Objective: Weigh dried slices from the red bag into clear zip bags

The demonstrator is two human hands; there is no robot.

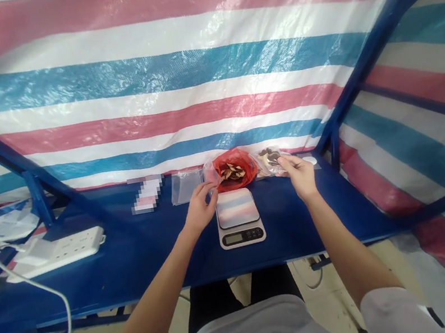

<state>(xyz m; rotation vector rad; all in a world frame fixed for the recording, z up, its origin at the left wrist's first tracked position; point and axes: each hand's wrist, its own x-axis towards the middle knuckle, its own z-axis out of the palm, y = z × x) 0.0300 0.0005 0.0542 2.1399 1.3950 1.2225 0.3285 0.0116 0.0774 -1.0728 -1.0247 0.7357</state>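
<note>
At the back of the blue table, a red plastic bag (251,166) stands with its mouth open, showing brown and pale dried slices (232,172). My left hand (203,205) is beside its left edge, fingers stretched towards the clear plastic there and thumb apart. Whether the fingertips touch it, I cannot tell. To the right, my right hand (301,173) pinches the edge of a clear plastic bag (268,160) holding similar dark and pale slices. Between my hands sits a white kitchen scale (239,217) with nothing on its shiny plate; its display reading is not legible.
Flat clear bags (185,187) lie left of the red bag, near a blurred-out paper (148,194). A white power strip (69,249) with a cable is at the left. Blue frame bars (361,75) and striped sheeting (172,72) enclose the table (134,249).
</note>
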